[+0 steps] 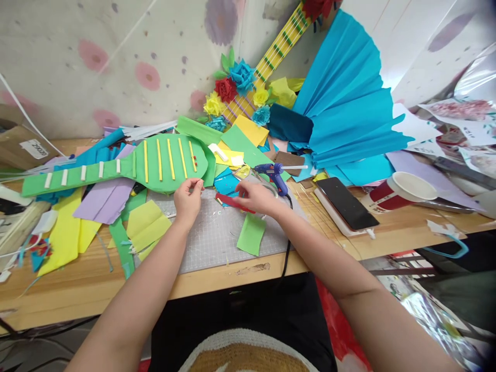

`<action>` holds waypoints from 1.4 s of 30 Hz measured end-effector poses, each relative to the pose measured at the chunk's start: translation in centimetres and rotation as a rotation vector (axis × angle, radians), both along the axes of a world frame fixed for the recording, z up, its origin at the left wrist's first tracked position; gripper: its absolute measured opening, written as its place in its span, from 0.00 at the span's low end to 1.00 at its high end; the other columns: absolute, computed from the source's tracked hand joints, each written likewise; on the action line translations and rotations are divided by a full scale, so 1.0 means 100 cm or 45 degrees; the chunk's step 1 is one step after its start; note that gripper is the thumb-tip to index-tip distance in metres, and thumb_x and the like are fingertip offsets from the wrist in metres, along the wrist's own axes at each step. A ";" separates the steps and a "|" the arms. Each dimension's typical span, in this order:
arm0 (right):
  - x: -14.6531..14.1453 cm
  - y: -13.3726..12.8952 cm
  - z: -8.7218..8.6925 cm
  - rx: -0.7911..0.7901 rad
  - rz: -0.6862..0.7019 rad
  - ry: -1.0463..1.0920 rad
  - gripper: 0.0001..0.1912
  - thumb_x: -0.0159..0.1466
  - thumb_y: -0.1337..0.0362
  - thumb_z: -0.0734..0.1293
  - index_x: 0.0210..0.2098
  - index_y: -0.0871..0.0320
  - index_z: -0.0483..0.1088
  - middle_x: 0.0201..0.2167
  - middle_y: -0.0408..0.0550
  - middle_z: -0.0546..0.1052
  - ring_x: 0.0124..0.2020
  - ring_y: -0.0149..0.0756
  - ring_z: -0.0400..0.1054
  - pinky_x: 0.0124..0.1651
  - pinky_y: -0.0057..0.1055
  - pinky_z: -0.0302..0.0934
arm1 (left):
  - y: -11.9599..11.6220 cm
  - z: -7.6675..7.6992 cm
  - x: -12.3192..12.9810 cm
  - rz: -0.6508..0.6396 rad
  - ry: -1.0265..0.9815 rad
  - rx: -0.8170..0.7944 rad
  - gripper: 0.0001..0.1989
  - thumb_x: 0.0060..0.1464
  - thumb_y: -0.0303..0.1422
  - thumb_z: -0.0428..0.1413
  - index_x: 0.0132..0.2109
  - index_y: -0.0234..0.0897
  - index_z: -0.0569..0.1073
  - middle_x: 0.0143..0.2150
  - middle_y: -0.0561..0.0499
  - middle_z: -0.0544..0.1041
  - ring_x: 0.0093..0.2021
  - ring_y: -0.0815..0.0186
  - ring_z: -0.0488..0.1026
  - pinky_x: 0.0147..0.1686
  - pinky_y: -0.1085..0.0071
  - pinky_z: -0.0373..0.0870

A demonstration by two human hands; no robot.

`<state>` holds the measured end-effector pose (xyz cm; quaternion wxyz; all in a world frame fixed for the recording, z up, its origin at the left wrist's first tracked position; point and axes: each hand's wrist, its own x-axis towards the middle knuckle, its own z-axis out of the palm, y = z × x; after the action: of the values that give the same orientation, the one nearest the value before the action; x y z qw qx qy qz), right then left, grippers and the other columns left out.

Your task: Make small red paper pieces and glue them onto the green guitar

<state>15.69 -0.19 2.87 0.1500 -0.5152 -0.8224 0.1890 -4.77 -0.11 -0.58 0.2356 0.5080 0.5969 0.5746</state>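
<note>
A flat green paper guitar (166, 160) lies across the back of the table, with yellow strips on its body, white strips along its neck and small red bits near the right-hand yellow strip. My left hand (188, 201) is at the body's lower edge, thumb and fingertips pinched together; whatever is between them is too small to make out. To its right, my right hand (253, 197) curls its fingers over a narrow red strip (228, 202) on the grey cutting mat (213, 243). A blue glue gun (274, 173) rests just behind my right hand.
A green paper piece (251, 235) lies on the mat. To the right are a black phone (346, 202) and a paper cup (401, 191). Blue crepe paper (344, 103) fans out behind, beside a yellow guitar with paper flowers (277, 51). Coloured scraps cover the left.
</note>
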 end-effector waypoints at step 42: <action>-0.016 0.012 -0.013 0.037 0.064 0.833 0.09 0.54 0.60 0.66 0.32 0.58 0.67 0.35 0.46 0.71 0.35 0.31 0.64 0.35 0.28 0.60 | -0.019 0.001 0.032 -0.426 -0.182 -0.109 0.30 0.41 0.36 0.62 0.52 0.38 0.61 0.27 0.54 0.76 0.28 0.69 0.73 0.31 0.73 0.67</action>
<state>14.04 1.04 1.58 0.4088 -0.4045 -0.7457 0.3365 -1.54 -1.97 -0.45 0.3911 0.5475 0.5097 0.5361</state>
